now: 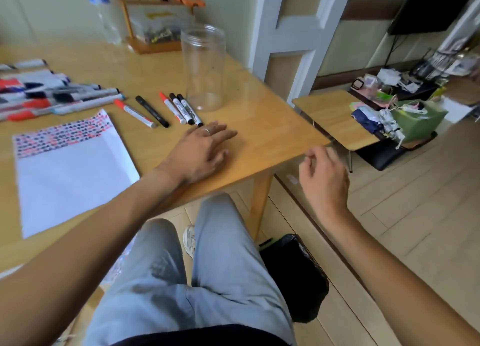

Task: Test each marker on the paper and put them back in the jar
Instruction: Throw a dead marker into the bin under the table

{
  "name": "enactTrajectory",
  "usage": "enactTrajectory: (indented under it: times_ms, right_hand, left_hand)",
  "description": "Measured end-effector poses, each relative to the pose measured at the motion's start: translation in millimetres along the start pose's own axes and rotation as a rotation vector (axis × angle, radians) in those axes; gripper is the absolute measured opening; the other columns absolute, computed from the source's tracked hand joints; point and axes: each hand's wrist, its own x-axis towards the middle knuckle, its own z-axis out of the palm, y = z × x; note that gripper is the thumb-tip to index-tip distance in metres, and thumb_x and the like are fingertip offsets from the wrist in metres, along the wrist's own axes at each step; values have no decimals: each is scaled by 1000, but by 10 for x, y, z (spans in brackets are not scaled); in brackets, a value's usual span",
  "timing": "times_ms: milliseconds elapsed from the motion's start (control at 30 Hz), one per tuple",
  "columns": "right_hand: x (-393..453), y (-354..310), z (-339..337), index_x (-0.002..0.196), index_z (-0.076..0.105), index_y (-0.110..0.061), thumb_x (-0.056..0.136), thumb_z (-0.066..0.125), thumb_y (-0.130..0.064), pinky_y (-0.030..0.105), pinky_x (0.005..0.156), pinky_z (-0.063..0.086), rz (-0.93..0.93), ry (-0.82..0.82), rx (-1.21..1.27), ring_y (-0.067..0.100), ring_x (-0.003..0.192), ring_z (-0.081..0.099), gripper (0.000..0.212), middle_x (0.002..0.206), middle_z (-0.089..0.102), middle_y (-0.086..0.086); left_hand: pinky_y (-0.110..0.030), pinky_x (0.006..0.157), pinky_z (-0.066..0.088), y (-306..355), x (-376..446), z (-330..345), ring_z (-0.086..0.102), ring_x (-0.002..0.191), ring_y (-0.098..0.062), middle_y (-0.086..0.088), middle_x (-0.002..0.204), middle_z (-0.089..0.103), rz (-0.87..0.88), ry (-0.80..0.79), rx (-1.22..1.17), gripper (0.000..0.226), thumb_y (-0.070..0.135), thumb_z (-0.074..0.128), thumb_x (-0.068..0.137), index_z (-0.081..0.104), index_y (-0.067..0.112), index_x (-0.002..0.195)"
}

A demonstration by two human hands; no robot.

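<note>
A clear jar (204,67) is seen upright and empty on the wooden table (259,127), with five markers (179,109) laid just beside it and a larger pile of markers (49,93) kept above the dotted paper (70,169). The left hand (202,151) is rested flat on the table, fingers spread and nothing gripped. The right hand (324,179) is held off the table's corner, fingers loosely curled and nothing held.

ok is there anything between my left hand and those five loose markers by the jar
Nothing visible. The left hand rests flat on the table just in front of the five loose markers, with only bare wood between its fingers and the nearest marker tips. The empty jar stands just beyond them, mouth open.
</note>
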Motion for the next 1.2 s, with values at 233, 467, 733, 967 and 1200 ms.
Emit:
enactTrajectory:
  times_ms: [233, 467, 733, 967, 1200]
  right_hand:
    - [350, -1449, 643, 97, 61, -17, 92, 55, -20, 43, 64, 53, -360, -160, 351, 26, 75, 63, 8, 98, 60, 2]
    - [238, -2767, 1627, 97, 64, -11, 89, 45, -20, 47, 69, 54, -591, -414, 573, 29, 79, 61, 22, 99, 60, 6]
    - [242, -3840, 2206, 97, 66, -10, 84, 54, -18, 49, 80, 50, -766, -466, 491, 32, 97, 59, 20, 101, 62, 5]
    - [292, -4002, 2376, 127, 69, -15, 97, 55, -31, 44, 103, 47, -919, -616, 491, 25, 122, 58, 37, 132, 65, 3]
    - [367, -3805, 2318, 90, 64, -15, 94, 49, -32, 39, 73, 47, -794, -426, 322, 26, 85, 59, 23, 89, 63, 1]
  left_hand:
    - [-51, 120, 27, -730, -556, -509, 33, 150, -27, -6, 155, 47, -188, 123, 125, 51, 36, 42, 99, 52, 26, 147]
    - [-54, 114, 34, -1736, -1342, -853, 41, 145, -33, -14, 150, 51, -547, 306, 220, 41, 23, 65, 95, 63, 19, 136]
    - [-48, 105, 41, -2288, -1732, -1103, 55, 127, -31, -7, 140, 57, -792, 369, 224, 36, 23, 59, 91, 65, 19, 126]
    - [-45, 102, 49, -2357, -1787, -1081, 58, 125, -24, -3, 137, 61, -710, 446, 96, 43, 19, 54, 85, 66, 16, 126]
    - [-7, 92, 44, -2430, -1732, -1132, 56, 111, -8, 0, 131, 56, -708, 487, -63, 37, -3, 54, 88, 69, 14, 117]
